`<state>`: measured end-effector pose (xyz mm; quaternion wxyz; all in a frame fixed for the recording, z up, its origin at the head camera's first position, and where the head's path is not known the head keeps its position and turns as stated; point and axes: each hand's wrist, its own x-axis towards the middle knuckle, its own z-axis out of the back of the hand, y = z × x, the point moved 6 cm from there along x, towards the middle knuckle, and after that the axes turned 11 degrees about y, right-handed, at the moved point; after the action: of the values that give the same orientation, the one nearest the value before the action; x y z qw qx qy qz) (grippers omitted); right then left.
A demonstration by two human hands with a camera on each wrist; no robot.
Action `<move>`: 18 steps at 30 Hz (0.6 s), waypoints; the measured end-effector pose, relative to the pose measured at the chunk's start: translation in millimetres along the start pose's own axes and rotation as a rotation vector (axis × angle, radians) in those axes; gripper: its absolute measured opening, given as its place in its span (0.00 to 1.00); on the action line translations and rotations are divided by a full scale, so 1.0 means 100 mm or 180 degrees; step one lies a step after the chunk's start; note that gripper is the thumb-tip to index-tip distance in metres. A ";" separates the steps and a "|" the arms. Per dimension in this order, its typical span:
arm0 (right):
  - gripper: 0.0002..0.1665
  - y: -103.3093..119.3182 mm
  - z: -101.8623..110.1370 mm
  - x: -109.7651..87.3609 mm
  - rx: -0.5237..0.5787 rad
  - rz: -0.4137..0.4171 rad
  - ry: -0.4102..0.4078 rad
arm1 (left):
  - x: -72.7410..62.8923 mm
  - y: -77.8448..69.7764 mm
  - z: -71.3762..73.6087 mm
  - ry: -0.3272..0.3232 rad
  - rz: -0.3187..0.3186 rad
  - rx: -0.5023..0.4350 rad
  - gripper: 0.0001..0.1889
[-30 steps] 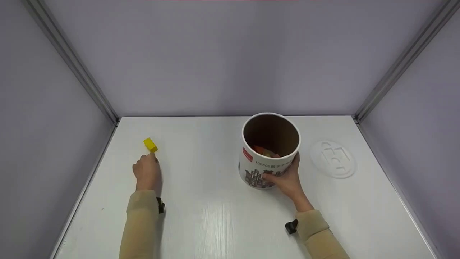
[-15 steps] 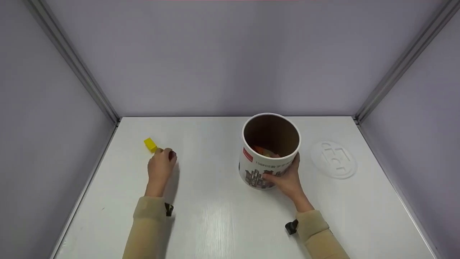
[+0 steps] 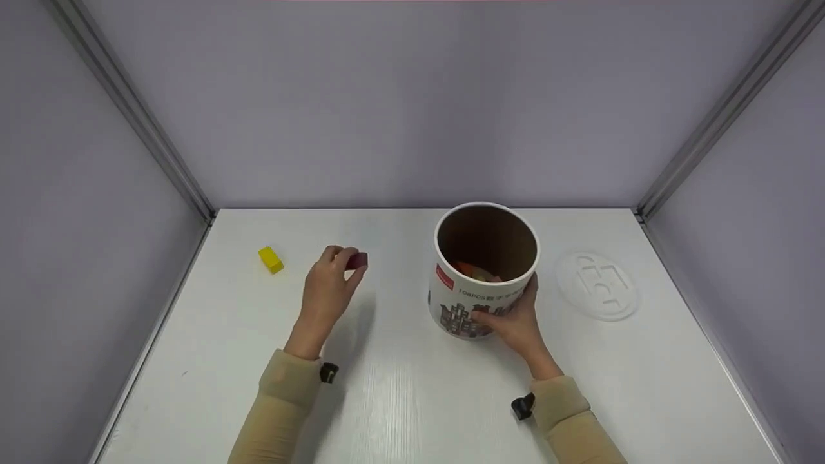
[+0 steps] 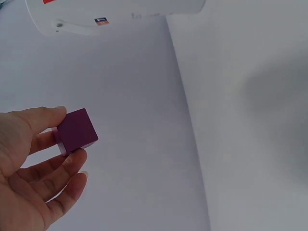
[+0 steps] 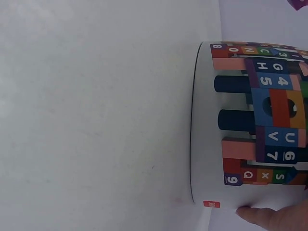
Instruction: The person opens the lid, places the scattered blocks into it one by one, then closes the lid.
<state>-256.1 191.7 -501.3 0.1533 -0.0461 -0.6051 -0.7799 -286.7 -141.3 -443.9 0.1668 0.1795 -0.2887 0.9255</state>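
Between thumb and fingertips my left hand [image 3: 327,290] pinches a purple block [image 4: 77,131], raised above the table left of the bucket. In the head view the block looks dark maroon and is partly covered by the fingers. My right hand [image 3: 517,325] grips the near right side of a white cylindrical bucket [image 3: 445,303], thumb across its printed front. The bucket stands upright with its mouth up, and some orange and pale pieces [image 3: 475,271] show at its bottom. A yellow block [image 3: 271,260] lies on the table, left of my left hand.
A clear round lid [image 3: 598,286] with raised shapes lies flat right of the bucket. The white table [image 3: 399,386] is bounded by grey panels [image 3: 412,103] at the back and both sides. In the right wrist view, colourful letter blocks are printed on the bucket's side.
My left hand has moved right from beside the yellow block toward the bucket, carrying the purple block. The yellow block stays where it was, and the right hand keeps its grip on the bucket.
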 end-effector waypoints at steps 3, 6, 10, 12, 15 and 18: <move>0.80 0.00 0.00 0.00 -0.0010 -0.0013 -0.0004 | 0.02 -0.19 0.03 -0.0091 -0.0210 -0.0046 0.15; 0.80 0.00 0.00 -0.01 -0.0023 -0.0058 -0.0015 | 0.05 -0.37 0.07 -0.0168 -0.0377 -0.0131 0.16; 0.80 0.00 0.01 -0.01 -0.0061 -0.0150 -0.0029 | 0.08 -0.62 0.11 -0.0240 -0.0575 -0.0286 0.16; 0.80 0.01 0.01 -0.01 -0.0089 -0.0191 -0.0034 | 0.10 -0.75 0.13 -0.0252 -0.0676 -0.0318 0.16; 0.80 0.00 0.01 0.00 -0.0112 -0.0204 -0.0038 | 0.12 -0.94 0.12 -0.0237 -0.0841 -0.0342 0.16; 0.80 -0.05 0.02 0.00 -0.0114 -0.0175 -0.0041 | 0.14 -1.11 0.09 -0.0171 -0.1017 -0.0351 0.15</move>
<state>-257.6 194.3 -505.7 0.1271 -0.0372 -0.5930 -0.7942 -251.5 -57.7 -378.5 0.3137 0.2382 -0.3113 0.8649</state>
